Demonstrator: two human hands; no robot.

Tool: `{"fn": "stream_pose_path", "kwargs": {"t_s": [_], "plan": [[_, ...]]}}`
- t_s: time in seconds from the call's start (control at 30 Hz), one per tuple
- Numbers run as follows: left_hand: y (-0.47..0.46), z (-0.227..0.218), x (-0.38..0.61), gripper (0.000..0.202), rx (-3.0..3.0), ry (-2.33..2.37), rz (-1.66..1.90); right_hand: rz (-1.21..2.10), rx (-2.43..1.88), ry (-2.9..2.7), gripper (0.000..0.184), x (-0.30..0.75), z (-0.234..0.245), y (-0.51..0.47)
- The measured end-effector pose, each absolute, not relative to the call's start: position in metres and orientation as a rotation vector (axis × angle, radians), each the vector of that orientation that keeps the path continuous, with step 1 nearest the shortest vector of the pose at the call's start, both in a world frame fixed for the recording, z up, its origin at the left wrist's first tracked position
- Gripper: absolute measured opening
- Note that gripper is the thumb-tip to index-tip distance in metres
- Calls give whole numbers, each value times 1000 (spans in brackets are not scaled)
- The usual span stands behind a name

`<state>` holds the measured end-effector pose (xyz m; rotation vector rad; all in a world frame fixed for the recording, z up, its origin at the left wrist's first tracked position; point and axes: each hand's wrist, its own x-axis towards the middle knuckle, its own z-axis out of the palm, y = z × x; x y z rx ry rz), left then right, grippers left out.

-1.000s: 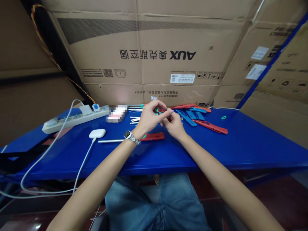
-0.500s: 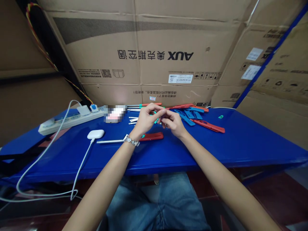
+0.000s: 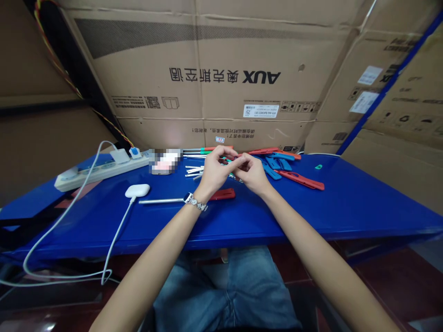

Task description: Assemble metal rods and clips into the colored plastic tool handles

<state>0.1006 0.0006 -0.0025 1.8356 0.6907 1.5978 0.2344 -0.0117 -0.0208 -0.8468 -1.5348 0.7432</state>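
Two bare hands meet at the fingertips in the head view, over a blue table (image 3: 346, 207): the left hand (image 3: 216, 171), wearing a silver watch (image 3: 188, 198), and the right hand (image 3: 255, 177). Compared with half a second ago, they sit slightly closer together, and the left wrist now covers the green collar of a flat red plastic handle (image 3: 225, 194) on a long silver metal rod (image 3: 161, 201), lying nearer the person than that hand. So small a shift suggests fingertip work carrying on rather than a new reach. Both hands have thumb and fingers narrowly pinched; whatever might be between them is hidden, so I cannot tell whether either holds anything. Silver and green bits peek out beneath the fingers, held or lying there, unclear. Short silver metal rods (image 3: 194, 169) lie just left of the left hand. Right of the right hand lie flat blue plastic handles (image 3: 284, 165), a slotted red plastic handle (image 3: 301, 180) and, farther off, a small green plastic piece (image 3: 318, 167).
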Motion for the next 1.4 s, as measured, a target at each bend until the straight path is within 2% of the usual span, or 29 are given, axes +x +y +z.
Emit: {"fn": "stream_pose_path", "kwargs": {"t_s": [0.13,0.2,0.5,0.6,0.97,1.23,1.4], "plan": [[3,-2,96,24,1932,609,1564,731,-833,-1535,41,236,-19,-15],[3,-1,91,23,2013,583,1528,821,-797,-1573,32,240,-15,-18],[3,-4,90,34,2169,503,1415,879,-834,-1643,10,254,-13,-17],[4,-5,92,37,2150,500,1409,938,-822,-1632,20,255,-13,-18],[3,-4,91,37,2106,493,1404,950,-818,-1631,34,256,-9,-21],[-7,-2,98,23,1964,689,1592,906,-816,-1526,52,245,-10,-20],[-8,-3,102,25,1885,691,1606,897,-816,-1494,51,240,-12,-21]]}}
